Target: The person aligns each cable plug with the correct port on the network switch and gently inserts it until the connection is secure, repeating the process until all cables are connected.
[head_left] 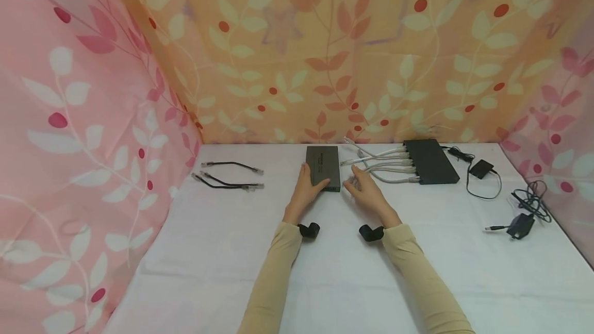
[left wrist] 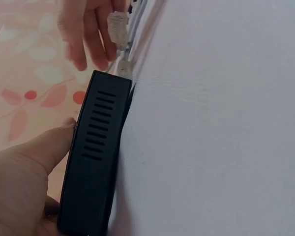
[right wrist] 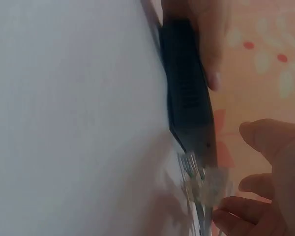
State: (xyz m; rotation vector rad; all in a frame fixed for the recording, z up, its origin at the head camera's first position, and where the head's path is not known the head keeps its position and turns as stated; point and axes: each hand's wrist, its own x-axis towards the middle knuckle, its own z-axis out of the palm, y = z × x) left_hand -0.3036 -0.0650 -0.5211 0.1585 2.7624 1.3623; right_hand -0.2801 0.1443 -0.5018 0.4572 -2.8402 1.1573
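Note:
My left hand (head_left: 304,189) grips a small black network switch (head_left: 323,164) at its left side, the thumb lying over the top. Slotted vents show along the switch's side (left wrist: 96,123) in the left wrist view. My right hand (head_left: 368,192) hovers just right of the switch, its fingers loosely bent and the thumb apart from them. Clear plugs (right wrist: 204,184) of grey network cables lie close to its fingertips in the right wrist view. Those cables (head_left: 392,166) run rightward into a larger black box (head_left: 431,162).
Several short black cables (head_left: 227,182) lie on the white table (head_left: 209,272) at left. A black power adapter (head_left: 481,169) sits beside the larger box. Another adapter (head_left: 521,226) with coiled cord lies nearer the right edge. Patterned curtains (head_left: 325,66) surround the table.

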